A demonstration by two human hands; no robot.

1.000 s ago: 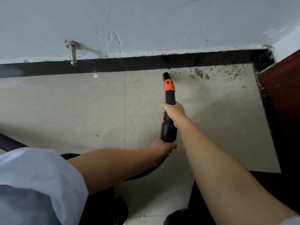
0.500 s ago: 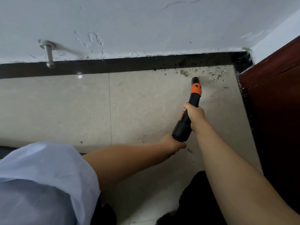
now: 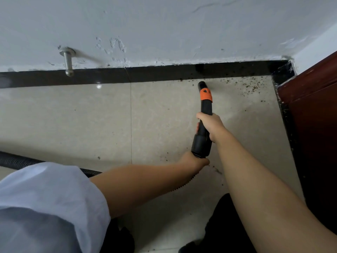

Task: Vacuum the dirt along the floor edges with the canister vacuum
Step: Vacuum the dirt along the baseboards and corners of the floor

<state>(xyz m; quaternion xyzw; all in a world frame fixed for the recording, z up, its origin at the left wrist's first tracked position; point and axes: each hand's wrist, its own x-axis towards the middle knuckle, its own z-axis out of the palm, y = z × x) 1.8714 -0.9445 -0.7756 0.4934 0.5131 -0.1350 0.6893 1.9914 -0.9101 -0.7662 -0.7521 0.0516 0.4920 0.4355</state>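
Right hand (image 3: 211,126) wraps the black nozzle (image 3: 205,106); left hand (image 3: 195,160) grips the hose (image 3: 18,162) end below; tip sits near the dirt (image 3: 249,84) by the skirting (image 3: 155,74).

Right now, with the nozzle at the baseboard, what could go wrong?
1. Dirt is still scattered toward the corner by the wooden door; a pass ending here would probably miss it.
2. The nozzle tip is close to the black baseboard and could scrape it.
3. The hose trails behind the left hand, so it may snag. The right hand steadies the wand.
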